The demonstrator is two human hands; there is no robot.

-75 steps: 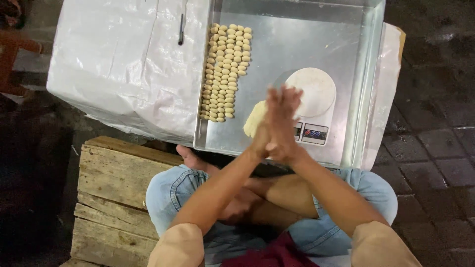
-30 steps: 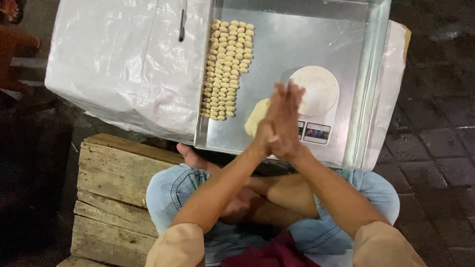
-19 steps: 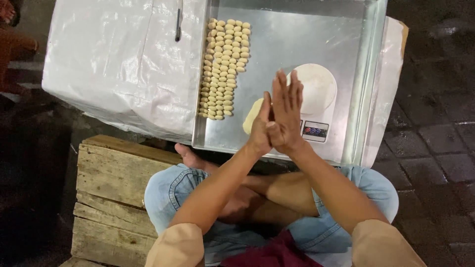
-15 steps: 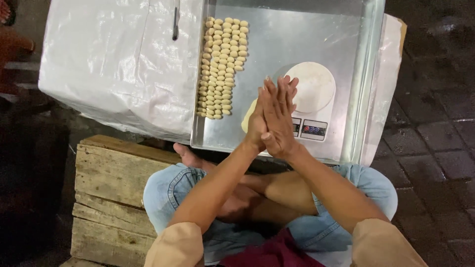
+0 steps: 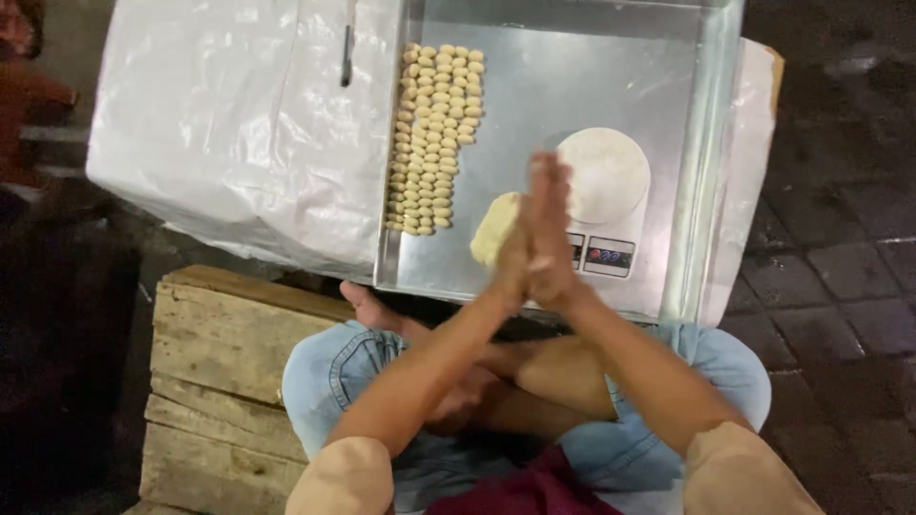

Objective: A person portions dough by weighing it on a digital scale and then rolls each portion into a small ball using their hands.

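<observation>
The palms have slid level again since half a second ago, fingertips now aligned instead of staggered. Biggest first: the white plastic sheet point(image 5: 239, 124) covers the left of the stand, beside the steel tray point(image 5: 553, 86). On the tray sit rows of small dough pieces point(image 5: 434, 133), a kitchen scale point(image 5: 603, 191) (floury on top) and a dough lump point(image 5: 494, 227). Left hand point(image 5: 515, 253) and right hand point(image 5: 553, 238) press flat together above the tray's near edge; whatever lies between them is hidden.
</observation>
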